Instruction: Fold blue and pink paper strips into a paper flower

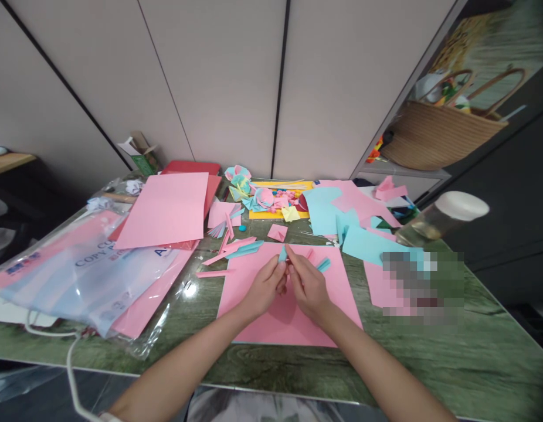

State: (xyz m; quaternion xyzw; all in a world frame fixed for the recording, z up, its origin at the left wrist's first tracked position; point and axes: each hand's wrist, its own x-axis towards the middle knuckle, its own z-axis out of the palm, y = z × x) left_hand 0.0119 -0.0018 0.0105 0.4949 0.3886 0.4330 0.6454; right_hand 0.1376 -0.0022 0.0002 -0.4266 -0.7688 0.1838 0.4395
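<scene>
Between my two hands is a small piece of light blue paper [282,254], pinched at its edges by the fingertips. My left hand [266,282] is closed on it from the left, and my right hand [307,285] grips it from the right. Both hands hover over a pink sheet of paper [262,325] lying on the table. Folded blue paper strips [245,249] rest at that sheet's upper left, and another folded blue strip [324,265] lies by my right hand. Pink paper strips [215,273] are scattered to the left. A folded pink paper square [277,232] sits just beyond the sheet.
At left, a plastic bag of copy paper [122,275] lies under stacked pink sheets [166,211]. Paper flowers [238,179] and a yellow tray [258,215] of small pieces stand at the back. Blue paper scraps [326,208] and a lidded clear container [423,225] are at right.
</scene>
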